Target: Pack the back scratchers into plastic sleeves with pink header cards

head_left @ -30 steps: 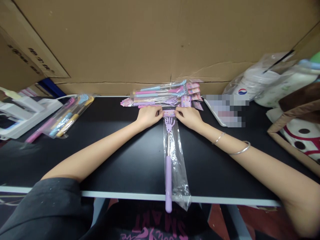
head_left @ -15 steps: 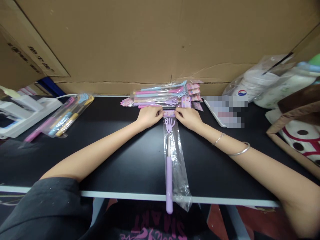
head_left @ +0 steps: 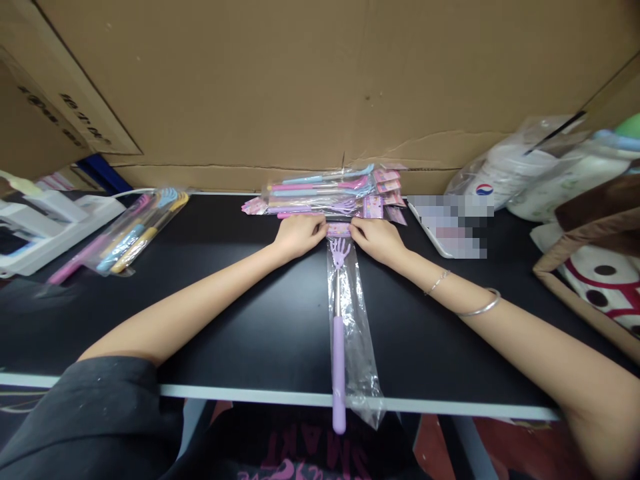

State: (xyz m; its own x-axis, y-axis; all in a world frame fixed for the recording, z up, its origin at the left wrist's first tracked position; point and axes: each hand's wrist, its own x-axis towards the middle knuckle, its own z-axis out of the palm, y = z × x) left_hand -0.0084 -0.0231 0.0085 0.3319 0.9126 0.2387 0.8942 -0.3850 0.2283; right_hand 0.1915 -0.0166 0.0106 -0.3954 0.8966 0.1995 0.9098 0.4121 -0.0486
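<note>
A purple back scratcher (head_left: 339,347) with a hand-shaped head lies in a clear plastic bag (head_left: 357,340) on the black table (head_left: 250,320), its handle sticking out over the near edge. My left hand (head_left: 299,234) and my right hand (head_left: 377,238) both pinch the pink header card (head_left: 339,229) at the bag's far end, fingers closed on it from either side. Just beyond my hands lies a pile of bagged back scratchers (head_left: 330,190) in pink, blue and purple.
A second bag of loose scratchers (head_left: 133,233) lies at the left, beside a white device (head_left: 45,230). A cardboard wall (head_left: 320,87) stands behind. White plastic bags (head_left: 525,167) and a brown tote (head_left: 600,253) sit at the right.
Hardly anything has moved. Both hands stay pinched on the header card; the view has shifted slightly, so the bagged scratcher sits a little lower in the picture.
</note>
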